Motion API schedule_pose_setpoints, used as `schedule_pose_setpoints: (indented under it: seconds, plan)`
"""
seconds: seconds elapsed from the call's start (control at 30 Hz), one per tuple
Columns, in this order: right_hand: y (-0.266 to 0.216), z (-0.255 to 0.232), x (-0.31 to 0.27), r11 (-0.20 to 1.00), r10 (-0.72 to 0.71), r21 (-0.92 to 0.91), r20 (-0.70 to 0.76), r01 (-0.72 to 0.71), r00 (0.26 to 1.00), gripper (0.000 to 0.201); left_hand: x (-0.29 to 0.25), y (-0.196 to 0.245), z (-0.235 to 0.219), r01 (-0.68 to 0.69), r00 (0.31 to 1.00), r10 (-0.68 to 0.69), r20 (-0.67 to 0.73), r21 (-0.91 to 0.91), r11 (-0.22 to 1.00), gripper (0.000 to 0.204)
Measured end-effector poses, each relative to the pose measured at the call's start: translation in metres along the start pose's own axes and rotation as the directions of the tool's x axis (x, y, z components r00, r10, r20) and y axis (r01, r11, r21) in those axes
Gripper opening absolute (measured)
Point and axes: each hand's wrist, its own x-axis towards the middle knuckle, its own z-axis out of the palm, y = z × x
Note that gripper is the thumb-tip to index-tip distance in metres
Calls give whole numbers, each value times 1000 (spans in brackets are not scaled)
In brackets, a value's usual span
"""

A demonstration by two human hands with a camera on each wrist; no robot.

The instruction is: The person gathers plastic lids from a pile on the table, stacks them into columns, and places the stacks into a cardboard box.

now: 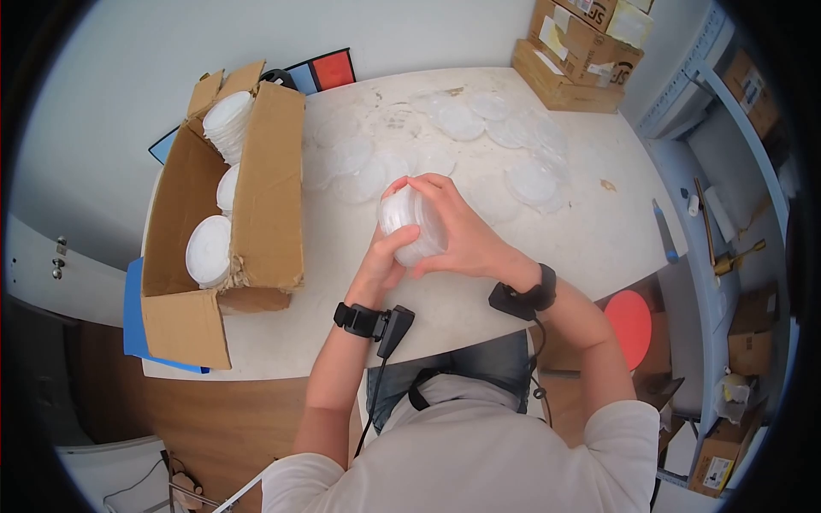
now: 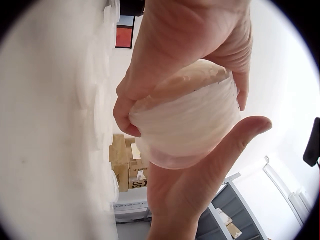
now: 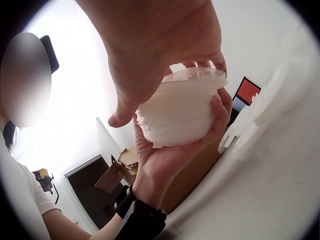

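Both hands hold one stack of translucent round plastic lids (image 1: 416, 224) above the table. The left hand (image 1: 382, 256) grips the stack from the left side, its thumb lying across the front. On the right side, the right hand (image 1: 466, 229) curls its fingers and thumb round the same stack. In the left wrist view the stack (image 2: 187, 117) appears between the two hands, its many layered edges showing. The right wrist view shows the stack (image 3: 180, 110) tilted slightly, with uneven edges at one side.
An open cardboard box (image 1: 269, 188) with stacks of white lids (image 1: 209, 250) stands on the left of the table (image 1: 291, 346). Loose clear lids (image 1: 457, 122) lie scattered behind the hands. Closed cartons (image 1: 581, 51) are at the back right; a blue-handled tool (image 1: 664, 231) lies near the right edge.
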Motion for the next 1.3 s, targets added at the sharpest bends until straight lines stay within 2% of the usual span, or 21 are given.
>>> schedule_pose_setpoints:
  seconds: [0.23, 0.3, 0.43, 0.5, 0.53, 0.6, 0.63, 0.67, 0.7, 0.73, 0.77, 0.8, 0.83, 0.87, 0.9, 0.93, 1.0, 1.03, 1.1, 1.23, 1.3]
  plan:
    - [-1, 0, 2, 999, -37, 16, -29, 37, 999, 91, 1, -4, -7, 33, 999, -32, -11, 55, 998, 85]
    - [0, 6, 3, 994, -104, -13, 8, 104, 995, 91, 1, -7, -10, 45, 999, -44, -14, 108, 993, 86]
    - [4, 14, 2, 993, -114, -9, 23, 114, 993, 93, -2, -5, -6, 44, 999, -45, 10, 133, 990, 84]
    - [3, 22, 0, 990, -73, -125, -3, 73, 997, 95, -4, -3, 0, 128, 990, -127, -54, 29, 991, 80]
    - [1, 24, -1, 990, -72, -124, -3, 71, 997, 95, -5, -2, 1, 130, 990, -128, -54, 29, 991, 80]
    - [-2, 27, -1, 949, -78, -307, -15, 69, 997, 92, -7, -1, 0, 108, 994, -106, -36, 49, 993, 77]
    - [-1, 22, 1, 950, -79, -305, -14, 71, 997, 92, -7, 0, 0, 107, 994, -105, -39, 50, 993, 77]
    - [3, 11, 5, 999, -34, 6, 2, 34, 999, 88, -7, 1, -2, 61, 997, -62, -49, -19, 998, 76]
    - [5, 4, 8, 949, 5, 314, 31, -14, 999, 84, -7, 2, -3, 15, 998, -20, -61, -88, 996, 75]
    - [8, 3, 9, 949, 5, 314, 30, -14, 1000, 84, -5, 3, -7, 16, 998, -21, -60, -88, 996, 75]
    - [11, 2, 8, 915, 183, 374, -50, -152, 982, 78, -4, 3, -13, -19, 998, 7, -56, -217, 976, 74]
    - [11, 0, 8, 854, 359, 441, -117, -275, 926, 73, -2, 4, -13, -51, 998, 35, -54, -344, 937, 73]
    - [10, -4, 6, 856, 359, 439, -120, -275, 926, 73, -2, 4, -12, -50, 998, 35, -51, -345, 937, 73]
    - [8, -8, 6, 704, 470, 550, 114, -450, 875, 70, -3, 5, -11, -53, 996, 32, -78, -290, 956, 73]
    - [7, -10, 6, 514, 520, 597, 354, -616, 777, 67, -4, 6, -10, -57, 994, 32, -109, -233, 971, 73]
    - [9, -11, 5, 515, 518, 596, 357, -616, 777, 67, -2, 4, -9, -60, 993, 35, -110, -233, 971, 73]
    - [15, -12, 4, 474, 496, 700, 290, -535, 819, 62, 1, 0, -7, -184, 952, 192, -238, 56, 981, 70]
    - [15, -16, 3, 475, 495, 699, 290, -535, 819, 62, 1, 2, -5, -185, 952, 193, -238, 56, 981, 70]
    - [14, -24, 3, 787, 401, 510, 2, -346, 916, 60, -1, 7, 1, -128, 962, 171, -215, 200, 971, 68]
    - [15, -23, 5, 807, 293, 517, 70, -286, 954, 58, 4, -1, -4, -102, 983, 138, -121, 265, 959, 66]
    - [13, -37, 9, 817, 369, 383, 227, -431, 901, 59, 4, -2, -5, -62, 974, 103, -204, 198, 978, 65]
